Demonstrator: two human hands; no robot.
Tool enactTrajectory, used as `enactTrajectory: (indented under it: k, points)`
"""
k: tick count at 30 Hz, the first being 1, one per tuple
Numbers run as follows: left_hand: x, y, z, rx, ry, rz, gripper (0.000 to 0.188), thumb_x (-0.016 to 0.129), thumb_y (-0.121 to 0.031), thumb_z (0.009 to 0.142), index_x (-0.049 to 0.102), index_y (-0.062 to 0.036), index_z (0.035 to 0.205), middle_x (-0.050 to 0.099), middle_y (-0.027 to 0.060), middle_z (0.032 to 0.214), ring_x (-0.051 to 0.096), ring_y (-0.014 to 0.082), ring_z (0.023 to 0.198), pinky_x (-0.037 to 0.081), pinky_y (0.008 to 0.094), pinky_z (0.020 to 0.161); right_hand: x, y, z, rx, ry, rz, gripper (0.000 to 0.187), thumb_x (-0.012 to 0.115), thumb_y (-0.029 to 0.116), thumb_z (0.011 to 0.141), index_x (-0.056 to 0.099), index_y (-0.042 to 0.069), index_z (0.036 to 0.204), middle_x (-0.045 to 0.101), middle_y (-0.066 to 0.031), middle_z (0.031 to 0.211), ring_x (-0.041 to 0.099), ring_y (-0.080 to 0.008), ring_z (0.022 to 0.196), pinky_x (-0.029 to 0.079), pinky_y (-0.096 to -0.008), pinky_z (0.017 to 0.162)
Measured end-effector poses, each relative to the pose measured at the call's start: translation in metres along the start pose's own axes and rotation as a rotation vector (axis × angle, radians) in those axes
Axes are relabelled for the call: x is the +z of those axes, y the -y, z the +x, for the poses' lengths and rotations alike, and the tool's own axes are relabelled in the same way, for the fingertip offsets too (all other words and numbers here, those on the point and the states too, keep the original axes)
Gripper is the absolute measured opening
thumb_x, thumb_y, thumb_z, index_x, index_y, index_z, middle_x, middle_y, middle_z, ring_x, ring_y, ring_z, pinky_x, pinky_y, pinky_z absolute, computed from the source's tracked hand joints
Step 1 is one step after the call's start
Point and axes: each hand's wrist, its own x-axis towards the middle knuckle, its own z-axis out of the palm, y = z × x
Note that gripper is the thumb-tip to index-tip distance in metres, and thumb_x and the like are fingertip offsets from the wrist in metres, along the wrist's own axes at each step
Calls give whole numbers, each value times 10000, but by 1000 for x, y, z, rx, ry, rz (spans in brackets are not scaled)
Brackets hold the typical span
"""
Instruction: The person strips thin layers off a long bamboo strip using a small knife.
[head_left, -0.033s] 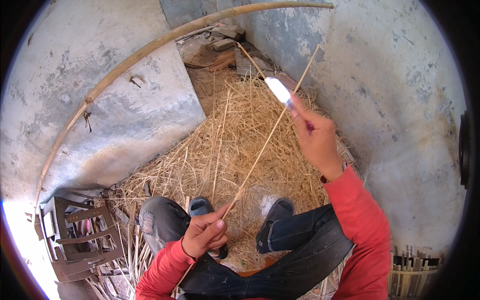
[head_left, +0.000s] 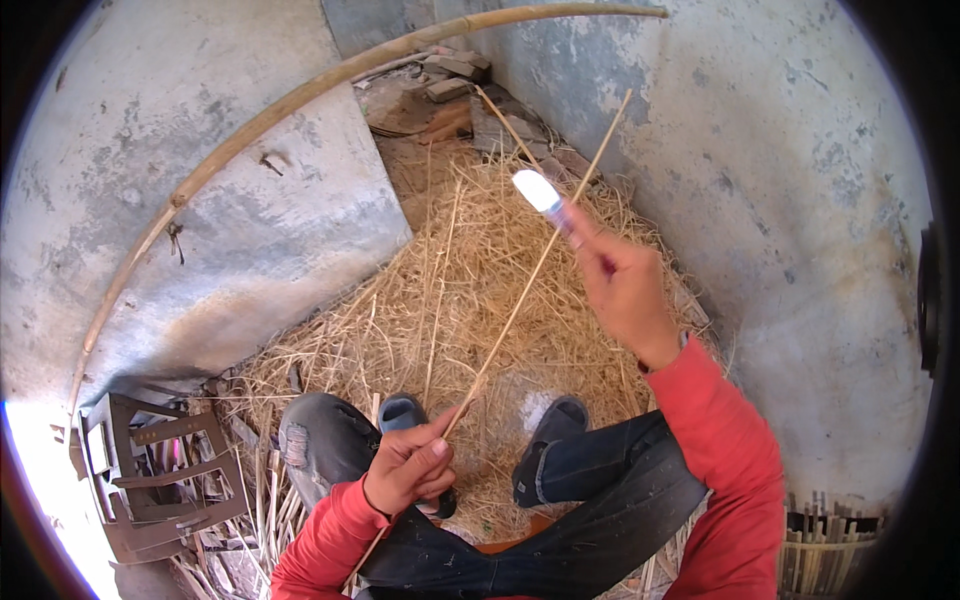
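A long thin bamboo strip (head_left: pixel 522 300) slants up from my lap toward the far right. Its lower part is pinched between the thumb and fingers of my left hand (head_left: pixel 412 466), above my left thigh. My right hand (head_left: pixel 630 295) is closed round the handle of a knife (head_left: pixel 540 192), farther along the strip. The short, wide blade gleams white from glare and points up and left. Knife and hand cross the upper part of the strip; whether the edge touches it I cannot tell. Some purple shows at the handle, mostly hidden by my fingers.
Straw-like shavings (head_left: pixel 510 225) cover the floor between my feet and the corner. A thick curved bamboo pole (head_left: pixel 290 103) arches across the left and top. A brown plastic stool (head_left: pixel 170 480) lies at lower left by loose strips. Plastered walls (head_left: pixel 790 200) flank me; bricks (head_left: pixel 455 65) lie behind.
My right hand and the knife have shifted slightly left and toward me. The strip's far end has swung a little left. My left hand has stayed in place.
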Motion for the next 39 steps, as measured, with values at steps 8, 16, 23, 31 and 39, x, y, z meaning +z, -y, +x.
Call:
enactTrajectory:
  k: [8,16,23,31,39]
  points:
    - [1,-6,3,22,-151,14,465,466,-184,1089,427,-74,1538,256,-76,592,225,32,454,244,217,445,56,29,-53,-186,334,109,339,636,32,947,670,-22,1280,749,-184,969,523,-104,511,442,-299,506]
    - [3,-22,0,-162,-79,-218,483,411,-213,1110,349,-93,1574,263,-60,618,235,35,461,221,201,450,59,30,-55,10,389,345,343,600,81,1000,650,9,1332,769,-137,1073,549,-70,586,468,-321,550]
    - [2,-19,0,-223,12,-269,496,399,-244,1114,323,-105,1585,259,-57,626,228,31,458,216,199,436,12,-5,19,-38,-133,-2,359,606,95,998,648,79,1354,481,-79,624,427,-64,565,368,-279,505]
    - [4,-20,-1,-198,-14,-245,528,430,-294,1103,297,-144,1591,261,-65,602,250,30,431,215,217,397,39,2,-15,-67,46,105,370,614,53,983,639,59,1352,510,-88,640,420,-72,550,382,-287,507]
    - [2,-21,1,-137,-78,-243,515,439,-295,1101,323,-142,1579,259,-73,607,241,27,433,230,212,391,58,35,-64,-64,300,250,393,608,81,989,623,68,1382,488,-59,630,412,-77,526,370,-272,495]
